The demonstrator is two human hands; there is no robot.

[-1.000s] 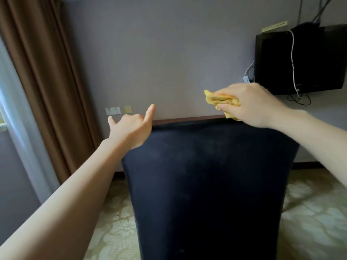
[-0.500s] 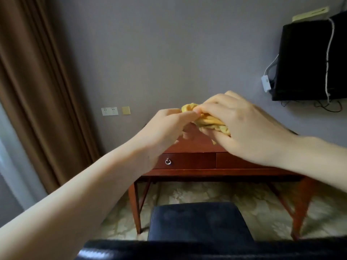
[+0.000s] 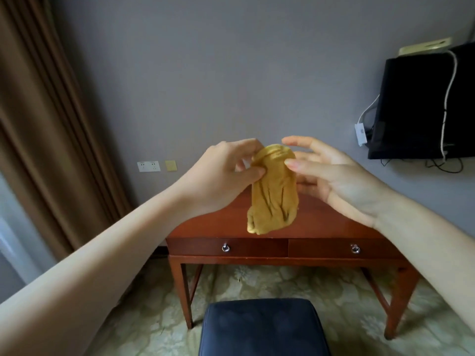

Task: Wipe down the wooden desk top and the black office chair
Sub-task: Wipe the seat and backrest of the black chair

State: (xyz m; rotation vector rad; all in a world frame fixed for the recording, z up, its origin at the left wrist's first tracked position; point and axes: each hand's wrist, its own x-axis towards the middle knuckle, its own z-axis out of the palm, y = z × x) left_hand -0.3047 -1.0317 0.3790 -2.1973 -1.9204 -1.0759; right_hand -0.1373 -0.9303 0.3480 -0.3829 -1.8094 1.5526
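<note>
Cloth (image 3: 272, 191) has passed to your left hand (image 3: 226, 173), which pinches it above the table (image 3: 321, 227); your right hand (image 3: 341, 183) has let go, fingers spread, so wiping has paused, probably for refolding, chair (image 3: 262, 327) below

Both arms up on my feed, bare, coming in from the bottom corners and meeting mid-frame. Left arm (image 3: 102, 253) angles up to the right, and the left hand (image 3: 226, 173) has its back to the camera, thumb and curled fingers pinching the top of the cloth (image 3: 272, 196), which hangs from that grip. Right arm (image 3: 424, 240) angles up to the left. The right hand (image 3: 339, 183) is wide open, palm facing the left hand, fingers straight and spread. Its thumb tip sits right at the cloth's edge, can't tell if it touches.
</note>
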